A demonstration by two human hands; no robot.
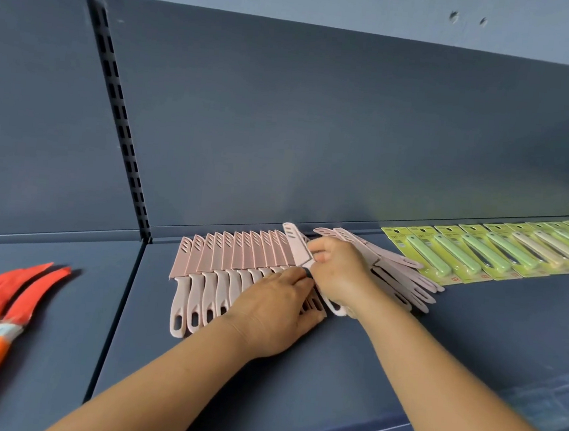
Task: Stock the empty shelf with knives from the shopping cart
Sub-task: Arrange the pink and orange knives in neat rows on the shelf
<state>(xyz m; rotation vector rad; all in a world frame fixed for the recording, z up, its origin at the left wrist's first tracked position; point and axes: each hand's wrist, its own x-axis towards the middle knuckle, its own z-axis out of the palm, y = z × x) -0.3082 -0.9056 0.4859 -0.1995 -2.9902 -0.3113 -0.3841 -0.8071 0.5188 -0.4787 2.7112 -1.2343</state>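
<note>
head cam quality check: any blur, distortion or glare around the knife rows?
Head view: wide-angle bend curves the shelf edges and back panel; pink knives and both hands, left hand and right hand, are fairly sharp; the green carded knives soften toward the far right; the lower right corner looks smeared; lighting is even, with soft shadows and no harsh glare.

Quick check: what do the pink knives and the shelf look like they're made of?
Pink knives: likely molded plastic handles and slotted blade sheaths, matte, uniform colour with hang holes; blades are hidden. Shelf: probably painted sheet metal, dark smooth satin, with a slotted upright behind.
</note>
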